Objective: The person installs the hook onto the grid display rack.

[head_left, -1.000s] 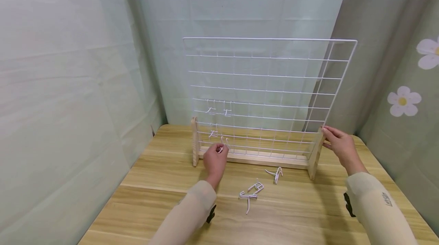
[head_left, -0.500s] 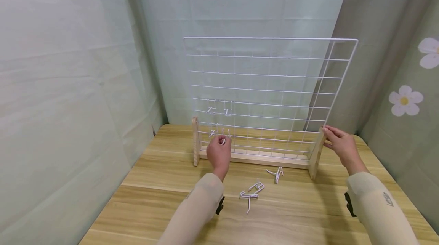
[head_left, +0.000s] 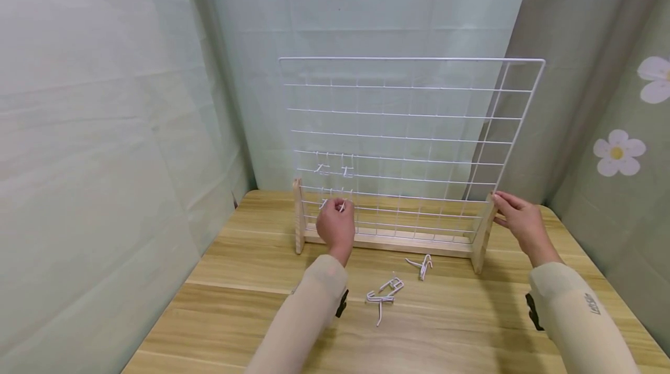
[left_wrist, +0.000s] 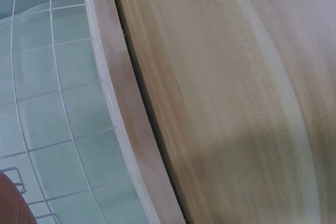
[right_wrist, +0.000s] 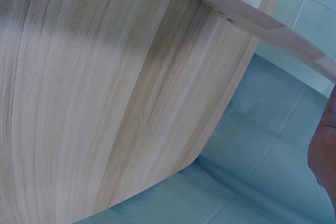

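Note:
A white wire grid panel [head_left: 412,59] stands in a wooden base. At its lower left, my left hand [head_left: 336,228] pinches a white wire hook [head_left: 342,206] whose two prongs meet a horizontal wire; whether they are seated I cannot tell. Only an edge of that hand [left_wrist: 11,203] shows in the left wrist view. Two hooks hang higher, a left one [head_left: 321,169] and a right one [head_left: 347,172]; another, partly hidden, hangs just left of my fingers. My right hand [head_left: 518,221] grips the top of the right wooden upright [head_left: 483,240], seen also in the right wrist view.
Loose hooks lie on the wooden table [head_left: 235,298] before the stand: one [head_left: 420,267] near the right upright, two others [head_left: 380,299] close together nearer me. The left upright [head_left: 299,217] stands left of my left hand. Pale curtains [head_left: 131,129] surround the table.
My left hand has risen with the hook, from near the base rail up to the wire level with the lower hanging hook. The right hand stays on the upright.

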### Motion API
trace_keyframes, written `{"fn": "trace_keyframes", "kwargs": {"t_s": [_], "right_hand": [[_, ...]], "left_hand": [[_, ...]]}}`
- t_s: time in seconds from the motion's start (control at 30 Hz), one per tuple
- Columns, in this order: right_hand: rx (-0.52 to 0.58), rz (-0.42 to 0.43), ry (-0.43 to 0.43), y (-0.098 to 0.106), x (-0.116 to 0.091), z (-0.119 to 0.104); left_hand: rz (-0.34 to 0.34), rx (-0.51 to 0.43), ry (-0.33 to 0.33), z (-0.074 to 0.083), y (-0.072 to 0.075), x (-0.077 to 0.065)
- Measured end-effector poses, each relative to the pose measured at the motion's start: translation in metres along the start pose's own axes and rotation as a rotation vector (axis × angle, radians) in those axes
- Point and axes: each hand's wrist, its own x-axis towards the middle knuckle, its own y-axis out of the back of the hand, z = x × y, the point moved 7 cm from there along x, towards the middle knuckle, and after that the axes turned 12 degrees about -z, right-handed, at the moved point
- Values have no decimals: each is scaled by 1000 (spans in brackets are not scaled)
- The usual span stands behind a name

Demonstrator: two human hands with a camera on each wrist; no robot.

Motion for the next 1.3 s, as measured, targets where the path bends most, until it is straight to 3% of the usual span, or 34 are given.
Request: {"fn": "trace_keyframes", "kwargs": {"t_s": [0.27, 0.47, 1.3], "right_hand": [[-5, 2, -5, -1, -1, -2], [-20, 0, -17, -1, -2, -2], [-27, -1, -15, -2, -3, -3]], "left_hand": [[41, 62, 18, 3, 0, 4], [33, 74, 44, 0, -3, 5], [-101, 143, 71, -8, -16, -3]]}}
